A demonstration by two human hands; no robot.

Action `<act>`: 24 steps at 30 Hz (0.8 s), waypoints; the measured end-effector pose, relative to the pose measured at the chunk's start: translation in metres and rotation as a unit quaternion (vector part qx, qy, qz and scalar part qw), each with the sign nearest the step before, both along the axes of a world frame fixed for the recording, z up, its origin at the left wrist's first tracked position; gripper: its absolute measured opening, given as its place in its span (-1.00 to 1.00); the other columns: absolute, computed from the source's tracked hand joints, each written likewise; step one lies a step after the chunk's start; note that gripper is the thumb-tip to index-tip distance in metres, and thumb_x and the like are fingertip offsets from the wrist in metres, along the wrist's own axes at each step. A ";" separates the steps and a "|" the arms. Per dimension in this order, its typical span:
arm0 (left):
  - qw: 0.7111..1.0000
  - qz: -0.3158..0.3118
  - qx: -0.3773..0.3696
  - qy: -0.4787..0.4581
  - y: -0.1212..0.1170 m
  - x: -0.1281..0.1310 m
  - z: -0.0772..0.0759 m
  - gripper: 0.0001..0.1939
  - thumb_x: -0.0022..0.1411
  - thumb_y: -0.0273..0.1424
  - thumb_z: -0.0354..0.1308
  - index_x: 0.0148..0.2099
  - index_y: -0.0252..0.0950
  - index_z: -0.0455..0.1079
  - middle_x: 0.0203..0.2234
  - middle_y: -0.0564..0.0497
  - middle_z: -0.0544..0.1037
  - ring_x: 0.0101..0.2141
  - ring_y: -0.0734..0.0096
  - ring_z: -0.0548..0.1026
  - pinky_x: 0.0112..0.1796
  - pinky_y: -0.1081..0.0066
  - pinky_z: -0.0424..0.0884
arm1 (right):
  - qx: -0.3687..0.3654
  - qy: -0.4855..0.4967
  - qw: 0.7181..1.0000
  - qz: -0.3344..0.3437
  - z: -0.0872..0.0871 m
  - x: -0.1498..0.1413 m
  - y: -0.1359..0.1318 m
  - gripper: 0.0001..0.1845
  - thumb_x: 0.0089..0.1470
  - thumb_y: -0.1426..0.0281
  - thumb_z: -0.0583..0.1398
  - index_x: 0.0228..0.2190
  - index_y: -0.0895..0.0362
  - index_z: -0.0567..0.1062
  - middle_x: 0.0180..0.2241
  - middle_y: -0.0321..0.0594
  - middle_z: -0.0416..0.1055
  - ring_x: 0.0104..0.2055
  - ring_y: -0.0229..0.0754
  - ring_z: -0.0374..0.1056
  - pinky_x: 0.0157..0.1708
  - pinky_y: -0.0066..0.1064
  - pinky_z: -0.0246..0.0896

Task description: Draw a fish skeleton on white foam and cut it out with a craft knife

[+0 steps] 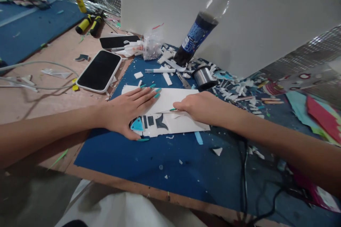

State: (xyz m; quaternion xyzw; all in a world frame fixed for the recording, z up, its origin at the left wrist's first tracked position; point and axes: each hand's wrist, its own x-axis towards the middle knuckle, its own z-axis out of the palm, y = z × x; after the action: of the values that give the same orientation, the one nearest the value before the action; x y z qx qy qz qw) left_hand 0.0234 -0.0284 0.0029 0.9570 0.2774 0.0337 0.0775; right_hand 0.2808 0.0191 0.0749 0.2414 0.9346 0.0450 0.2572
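Observation:
My left hand [130, 108] lies flat with fingers spread on a white foam sheet [170, 95], pressing its left end. Under and beside its thumb is a light-blue rounded triangular piece [137, 125]. Dark cut-out shapes [151, 120], among them a curved tail-like one [161, 122], lie on the sheet's near part. My right hand [198, 106] is closed over the sheet's right side, gripping a craft knife [166, 111]. Its thin blade points left and touches or nearly touches the sheet; the handle is hidden in my fist.
A blue mat [138, 159] covers the table, with white scraps [230, 90] strewn behind. Beyond the sheet are a wire spool [204, 77], a pen [160, 71] and a tilted-looking bottle [197, 32]. Phones [99, 71] lie left; a dark cable [244, 170] runs near my right forearm.

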 end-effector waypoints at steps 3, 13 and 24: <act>1.000 0.001 0.000 0.004 0.000 0.001 0.000 0.12 0.02 0.26 -0.16 0.34 -0.47 -0.34 0.29 -0.26 -0.34 0.28 -0.12 -0.27 0.24 0.07 -0.28 | -0.005 -0.005 1.000 -0.002 -0.001 0.003 0.002 -0.56 -0.04 0.66 0.02 -0.16 0.05 0.40 -0.56 -0.23 0.38 -0.55 -0.25 0.29 -0.59 -0.46 -0.23; 1.000 -0.002 0.002 0.005 0.000 0.000 0.000 0.11 0.03 0.25 -0.17 0.34 -0.48 -0.36 0.29 -0.27 -0.35 0.27 -0.13 -0.27 0.23 0.08 -0.30 | -0.012 -0.052 0.998 -0.030 0.003 0.012 0.005 -0.61 -0.03 0.64 0.03 -0.19 0.05 0.41 -0.56 -0.23 0.37 -0.60 -0.28 0.21 -0.61 -0.45 -0.26; 1.000 0.002 -0.007 0.000 0.000 0.001 0.000 0.11 0.03 0.24 -0.14 0.34 -0.45 -0.37 0.30 -0.25 -0.34 0.27 -0.13 -0.25 0.23 0.10 -0.33 | 0.018 -0.004 0.998 -0.053 0.022 0.017 -0.001 -0.80 0.11 0.49 0.02 -0.30 0.10 0.43 -0.55 -0.21 0.36 -0.55 -0.26 0.24 -0.62 -0.46 -0.28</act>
State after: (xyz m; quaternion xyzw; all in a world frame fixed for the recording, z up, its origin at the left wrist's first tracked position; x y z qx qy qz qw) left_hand 0.0239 -0.0284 0.0025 0.9559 0.2795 0.0322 0.0844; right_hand 0.2980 0.0177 0.0973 0.2947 0.9187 0.0494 0.2584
